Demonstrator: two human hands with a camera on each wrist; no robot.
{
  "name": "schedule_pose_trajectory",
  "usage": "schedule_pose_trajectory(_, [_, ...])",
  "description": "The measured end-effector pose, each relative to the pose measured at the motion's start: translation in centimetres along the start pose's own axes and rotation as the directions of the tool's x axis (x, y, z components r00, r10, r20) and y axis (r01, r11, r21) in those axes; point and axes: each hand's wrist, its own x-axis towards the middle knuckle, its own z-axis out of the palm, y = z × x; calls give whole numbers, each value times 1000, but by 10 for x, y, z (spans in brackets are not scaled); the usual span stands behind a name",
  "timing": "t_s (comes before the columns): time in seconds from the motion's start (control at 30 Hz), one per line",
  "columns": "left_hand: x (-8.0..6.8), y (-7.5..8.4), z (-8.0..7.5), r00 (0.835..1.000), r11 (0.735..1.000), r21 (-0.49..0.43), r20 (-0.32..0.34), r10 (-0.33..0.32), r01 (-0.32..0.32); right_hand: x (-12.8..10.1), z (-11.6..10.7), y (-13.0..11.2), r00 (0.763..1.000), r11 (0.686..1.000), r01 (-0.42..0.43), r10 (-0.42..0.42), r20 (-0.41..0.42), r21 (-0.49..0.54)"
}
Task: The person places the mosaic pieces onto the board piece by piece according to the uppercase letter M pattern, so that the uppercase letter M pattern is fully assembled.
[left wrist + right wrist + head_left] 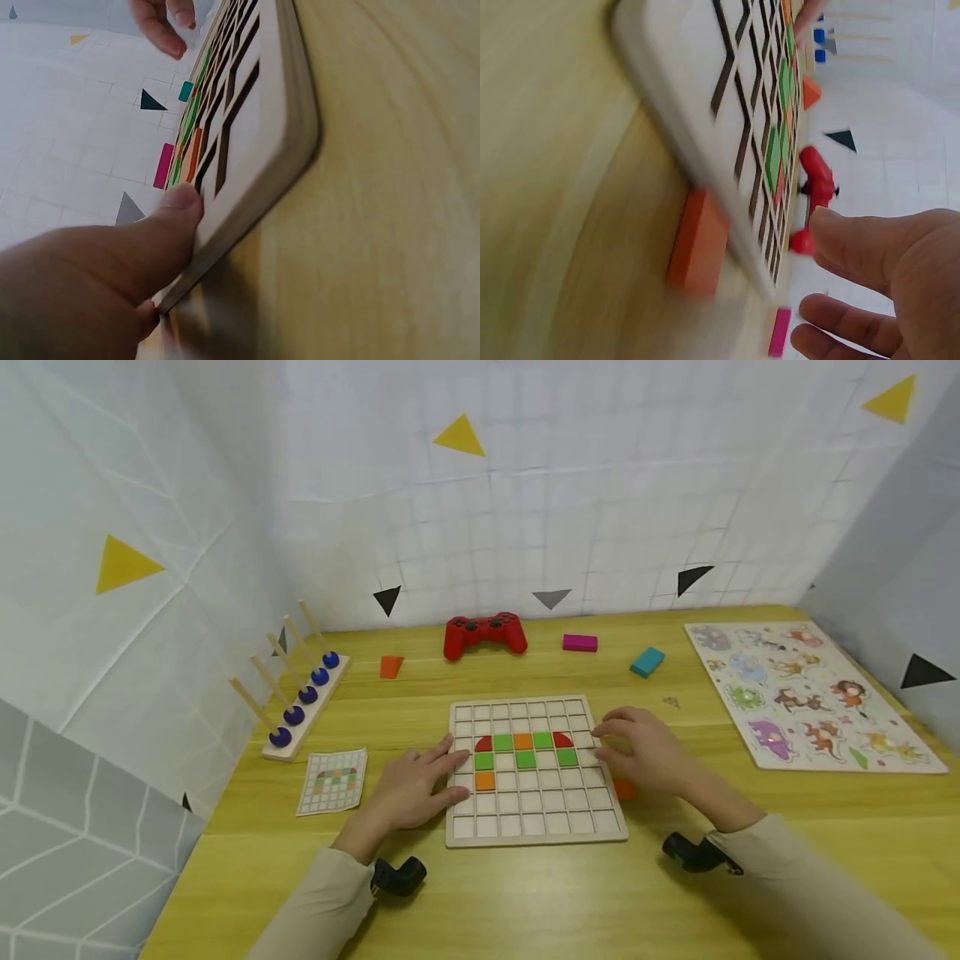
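A pale wooden grid board [525, 827] lies flat on the table, with red, green and orange tiles in several of its cells. My left hand [408, 789] rests on the board's left edge with fingers spread, and in the left wrist view its thumb [176, 210] touches the rim. Over the right edge hovers my right hand [645, 752]; its fingers are slightly bent and the right wrist view shows nothing between them. Partly under that hand is an orange block [697, 247], beside the board. A pattern card [333, 783] with a printed grid lies left of my left hand.
Behind the board are a red game controller [486, 633], a magenta block [580, 643], a teal block [647, 662] and an orange piece [391, 667]. A peg stand [306, 714] with blue beads stands left. An animal puzzle board [810, 697] lies right.
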Motion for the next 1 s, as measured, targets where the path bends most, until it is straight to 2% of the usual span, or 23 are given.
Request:
schedule_pose_trajectory(0.17, [-1, -2, -2, 1000, 1000, 3, 0, 2, -2, -20, -8, 15, 996, 999, -49, 50, 75, -8])
schedule_pose_trajectory(0.27, [-2, -4, -2, 1000, 1000, 14, 2, -8, 8, -31, -7, 18, 992, 999, -51, 52, 115, -13])
schedule_pose_trajectory(0.5, [-1, -3, 2, 1000, 1000, 21, -16, 6, -6, -44, -6, 20, 993, 999, 18, -13, 120, -37])
schedule_pose_trajectory(0.77, [-2, 1, 1, 1000, 1000, 6, -17, -6, 6, -46, -5, 21, 993, 998, 42, -37, 108, -39])
schedule_pose_trajectory(1.0, [-1, 0, 2, 1000, 1000, 10, 0, -19, 19, -48, -8, 22, 991, 999, 27, -23, 135, -32])
